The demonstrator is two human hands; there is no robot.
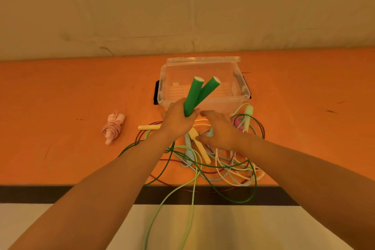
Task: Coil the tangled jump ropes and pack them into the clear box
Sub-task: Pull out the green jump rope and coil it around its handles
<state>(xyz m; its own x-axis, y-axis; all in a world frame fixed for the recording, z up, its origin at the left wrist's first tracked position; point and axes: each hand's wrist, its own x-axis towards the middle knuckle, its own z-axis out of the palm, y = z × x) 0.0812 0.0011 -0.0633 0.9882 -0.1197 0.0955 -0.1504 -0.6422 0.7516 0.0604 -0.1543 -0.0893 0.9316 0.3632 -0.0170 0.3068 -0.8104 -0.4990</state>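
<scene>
Left hand (pixel 178 119) gripping two green handles (pixel 197 93), right hand (pixel 220 130) relaxed over tangled ropes (pixel 223 166), clear box (pixel 203 81) lidless.

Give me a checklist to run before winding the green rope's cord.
1. Both green handles gripped together in the left hand: ok.
2. Right hand holding the green cord: cannot tell; its fingers are hidden.
3. Green cord free of the other ropes: not ok; it crosses the tangled pile.
4. Cord all on the orange table: not ok; loops hang over the front edge.
5. Clear box open: ok.
6. Pink rope coiled: ok, but lying outside the box.
</scene>
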